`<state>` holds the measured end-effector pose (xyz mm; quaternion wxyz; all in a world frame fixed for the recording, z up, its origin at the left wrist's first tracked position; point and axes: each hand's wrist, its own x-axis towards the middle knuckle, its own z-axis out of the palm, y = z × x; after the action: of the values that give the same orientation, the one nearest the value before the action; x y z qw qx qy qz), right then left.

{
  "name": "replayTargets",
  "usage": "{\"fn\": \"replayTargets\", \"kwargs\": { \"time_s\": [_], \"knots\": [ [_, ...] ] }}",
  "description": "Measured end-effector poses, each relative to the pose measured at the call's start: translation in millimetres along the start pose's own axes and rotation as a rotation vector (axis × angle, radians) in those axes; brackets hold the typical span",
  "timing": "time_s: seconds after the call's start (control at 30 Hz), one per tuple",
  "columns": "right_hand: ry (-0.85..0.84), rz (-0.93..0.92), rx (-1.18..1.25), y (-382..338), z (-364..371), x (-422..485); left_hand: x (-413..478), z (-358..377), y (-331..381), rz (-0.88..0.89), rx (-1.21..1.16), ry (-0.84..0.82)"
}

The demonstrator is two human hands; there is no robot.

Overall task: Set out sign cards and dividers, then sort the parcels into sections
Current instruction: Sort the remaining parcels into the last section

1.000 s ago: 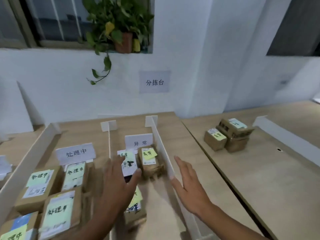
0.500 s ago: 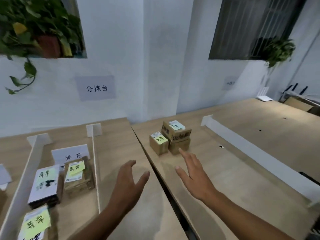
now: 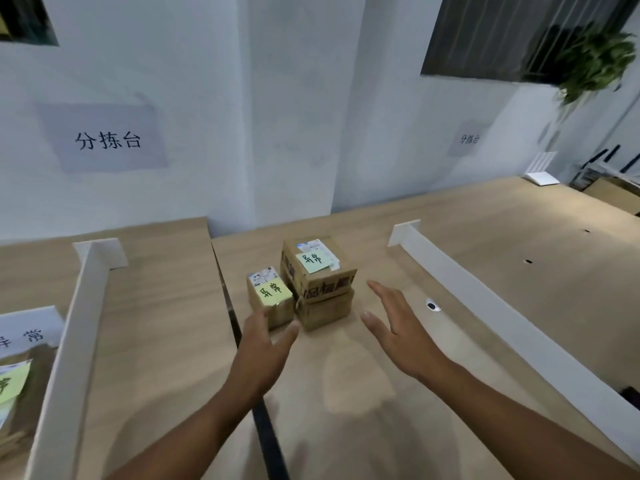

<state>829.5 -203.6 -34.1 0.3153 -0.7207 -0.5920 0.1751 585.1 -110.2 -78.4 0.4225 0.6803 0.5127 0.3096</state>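
Three cardboard parcels stand together on the right table. A small parcel with a yellow-green note sits on the left. Beside it a larger parcel with a green note rests on top of a lower parcel. My left hand reaches in with straight fingers, its fingertips at the small parcel's near face. My right hand hovers open just right of the stack, not touching it. A white divider stands on the left table, with a white sign card and a noted parcel left of it.
A second white divider runs diagonally across the right table. A dark gap separates the two tables. Paper signs hang on the white wall, a plant hangs at the upper right, and a small hole marks the tabletop.
The view has swung right from the sorted sections to the right table. Both hands have moved forward to either side of the three parcels.
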Motion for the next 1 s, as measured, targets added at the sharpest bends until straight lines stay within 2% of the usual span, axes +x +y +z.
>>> {"fn": "replayTargets", "kwargs": {
  "time_s": [0.13,0.27,0.5,0.63,0.83,1.0],
  "knots": [
    [0.009,0.052,0.061,39,2,55,57,26,1,-0.056,0.002,0.016],
    [0.003,0.070,0.050,62,15,108,111,43,0,-0.243,-0.010,0.013],
    [-0.056,0.143,0.117,87,46,198,181,79,-11,-0.402,-0.088,-0.009],
    [-0.126,0.221,0.131,104,70,217,190,96,-19,-0.336,-0.047,-0.042],
    [0.054,0.140,0.087,101,62,186,162,96,7,-0.233,-0.143,-0.006],
    [0.070,0.058,0.166,58,39,127,94,64,38,-0.198,-0.239,0.054]
  ]
}}
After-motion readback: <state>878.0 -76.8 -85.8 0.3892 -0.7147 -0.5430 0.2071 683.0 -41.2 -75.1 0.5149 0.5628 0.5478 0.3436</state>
